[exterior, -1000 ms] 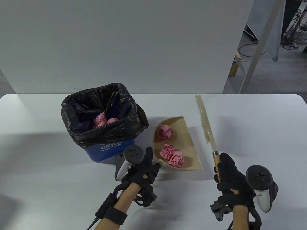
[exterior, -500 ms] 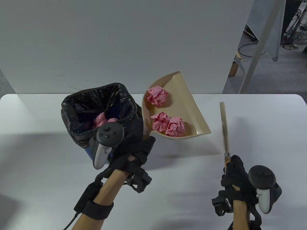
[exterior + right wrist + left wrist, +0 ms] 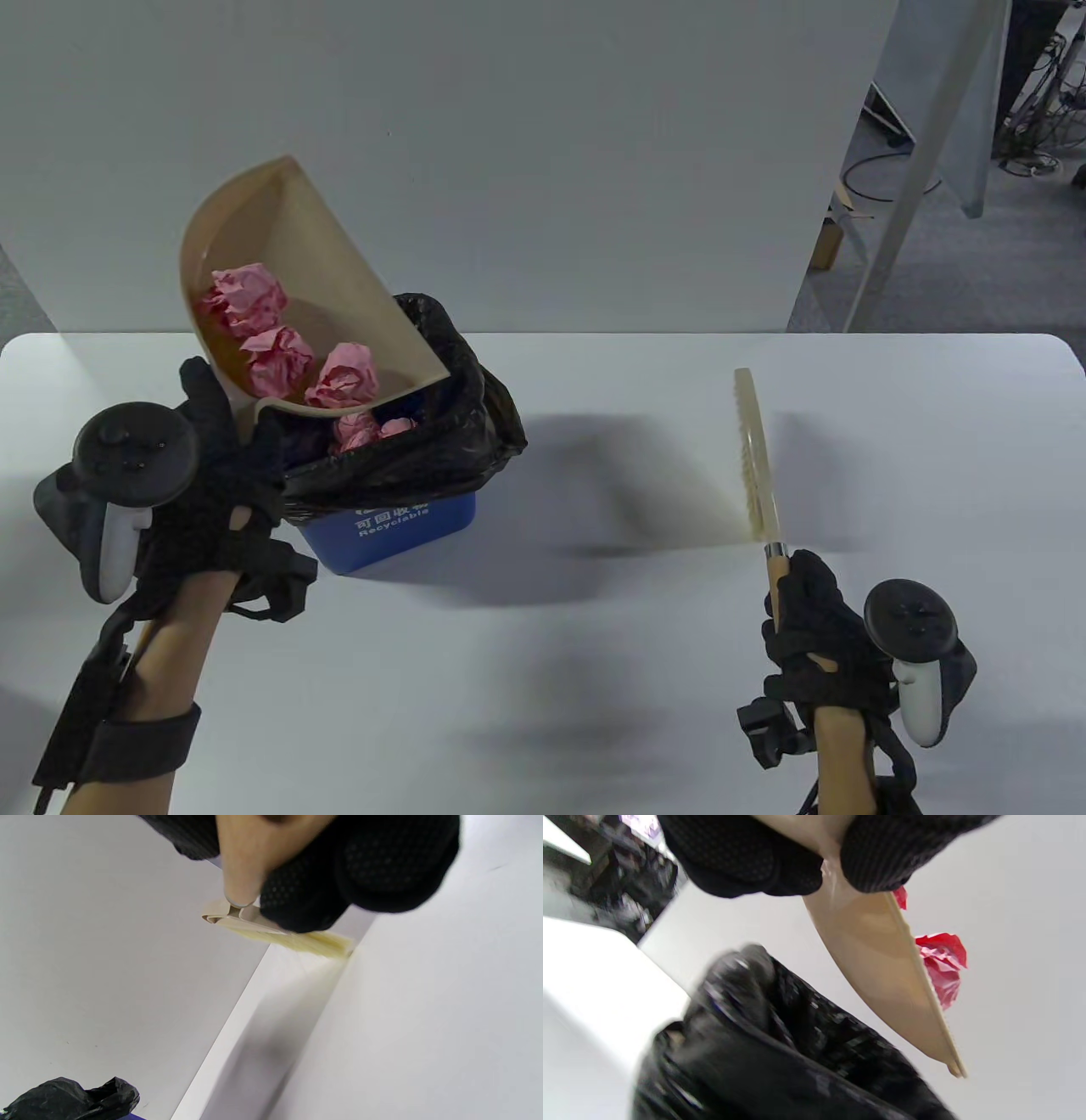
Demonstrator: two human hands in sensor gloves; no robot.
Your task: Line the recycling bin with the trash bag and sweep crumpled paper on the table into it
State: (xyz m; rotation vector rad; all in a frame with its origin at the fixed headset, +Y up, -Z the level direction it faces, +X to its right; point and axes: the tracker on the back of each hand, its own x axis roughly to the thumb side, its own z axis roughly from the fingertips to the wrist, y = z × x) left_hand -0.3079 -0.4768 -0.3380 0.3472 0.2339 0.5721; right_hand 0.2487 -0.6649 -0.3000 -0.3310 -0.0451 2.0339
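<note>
I see the blue recycling bin (image 3: 399, 526) standing on the left half of the white surface (image 3: 594, 679), lined with the black trash bag (image 3: 475, 433), whose rim folds out over the bin's edges. At least two pink crumpled paper balls (image 3: 361, 429) lie inside the bag.

Above the bin's far-left part, the beige dustpan (image 3: 331, 255) is held up off the surface, tilted, its open straight edge toward the right and its curved back wall toward the left. Three more pink paper balls sit in the pan (image 3: 273, 356), gathered in its lower part near the handle. In the left wrist view the pan's underside (image 3: 878, 984) hangs over the bag (image 3: 780, 1052), with red-pink paper showing past its edge.

My left hand (image 3: 212, 475) grips the dustpan's handle, fingers curled round it, just left of the bin.

Well apart on the right, my right hand (image 3: 814, 628) is wrapped round the wooden handle of the hand brush (image 3: 758, 463), which points away from me with its pale bristles facing left; the right wrist view shows the bristles (image 3: 305, 940) clear of the surface.
</note>
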